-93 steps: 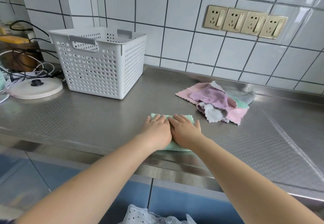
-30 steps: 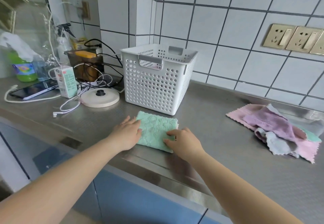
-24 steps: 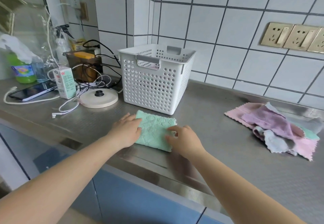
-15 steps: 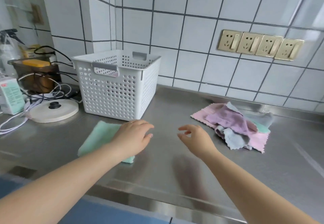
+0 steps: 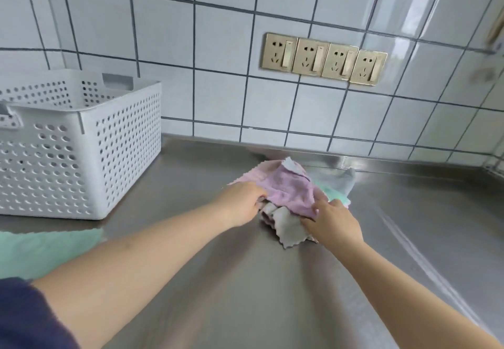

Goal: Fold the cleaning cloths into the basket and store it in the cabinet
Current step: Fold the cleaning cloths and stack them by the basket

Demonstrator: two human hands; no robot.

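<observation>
A heap of cleaning cloths lies on the steel counter [image 5: 272, 294] near the back wall, with a purple cloth [image 5: 286, 190] on top, a grey one [image 5: 289, 226] at the front and pink, green and pale grey ones beneath. My left hand [image 5: 240, 204] grips the purple cloth at its left edge. My right hand [image 5: 331, 220] pinches the same cloth at its right front corner. The folded green cloth [image 5: 46, 247] lies flat at the far left, in front of the white perforated basket [image 5: 81, 152]. The basket's inside is hidden.
Tiled wall runs behind the counter, with a row of gold sockets [image 5: 324, 59] above the cloth heap. Bare steel stretches to the right of the heap and toward the front edge.
Both hands left the folded green cloth beside the basket and reached right to the heap, where they now hold the purple cloth. The view swung right.
</observation>
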